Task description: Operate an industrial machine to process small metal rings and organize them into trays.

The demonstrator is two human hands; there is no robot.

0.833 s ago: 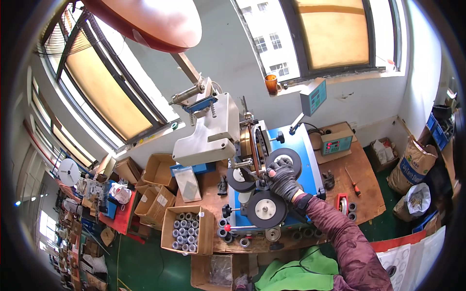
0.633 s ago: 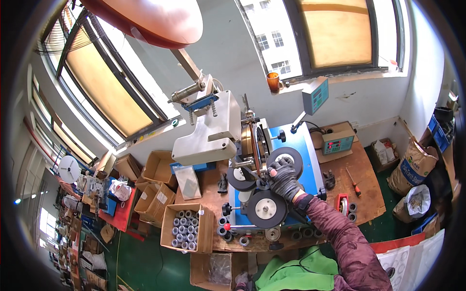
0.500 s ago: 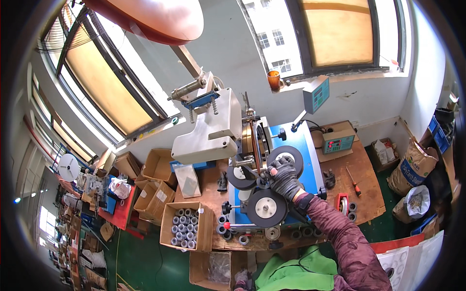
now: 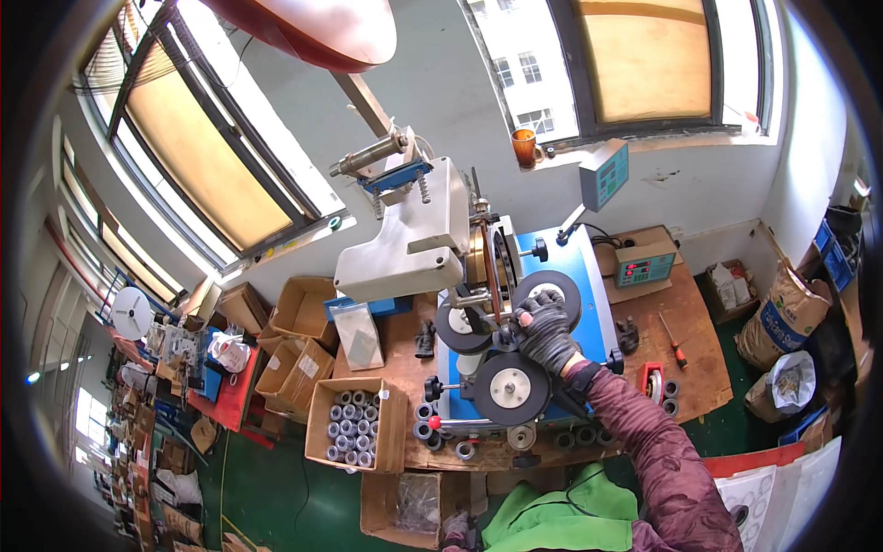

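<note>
A toroidal winding machine (image 4: 405, 241) with a pale housing stands on a blue base plate (image 4: 589, 294). Three black rubber rollers with pale hubs surround its middle: a far right roller (image 4: 568, 287), a left roller (image 4: 457, 324) and a near roller (image 4: 511, 390). Between the rollers, my right hand (image 4: 549, 340), in a dark grey glove with a bare fingertip showing, has its fingers curled together beside a small grey ring (image 4: 504, 340). Whatever is inside the fingers is hidden. My left hand (image 4: 456, 526), also gloved, hangs low beside an open carton (image 4: 377, 515); its fingers are not discernible.
A carton (image 4: 391, 428) of wound rings stands left of the machine, and several loose rings line the bench's front edge. A screwdriver (image 4: 679, 354), a red tape dispenser (image 4: 650, 379) and a control box (image 4: 646, 270) lie to the right. A red lamp shade (image 4: 322, 37) hangs overhead.
The whole scene has shifted slightly right in view. My right hand remains among the rollers, its fingers still curled. My left hand stays low.
</note>
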